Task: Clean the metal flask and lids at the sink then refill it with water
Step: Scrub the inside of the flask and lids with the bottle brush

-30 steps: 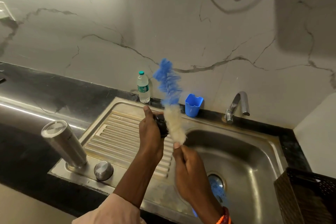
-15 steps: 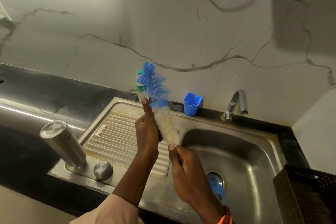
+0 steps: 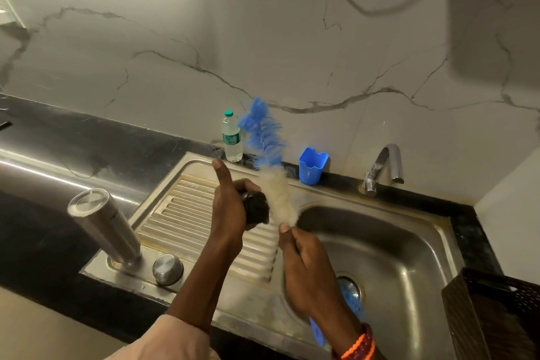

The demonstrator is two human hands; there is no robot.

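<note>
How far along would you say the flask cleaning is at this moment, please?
Done: the metal flask stands inverted on the drainboard beside a steel lid. In hand: the left hand grips a dark lid while the right hand works the bottle brush against it. Left: refilling; the tap shows no water running.

A home kitchen, plainly: a stainless steel sink (image 3: 388, 245) with a ribbed draining board (image 3: 193, 222) sits sunk into a dark stone counter (image 3: 58, 155), a curved tap (image 3: 382, 166) at the back, veined marble-look wall (image 3: 263, 38) behind (a small water bottle (image 3: 231, 137) and blue plastic cup (image 3: 312, 166) stand at its foot).
</note>
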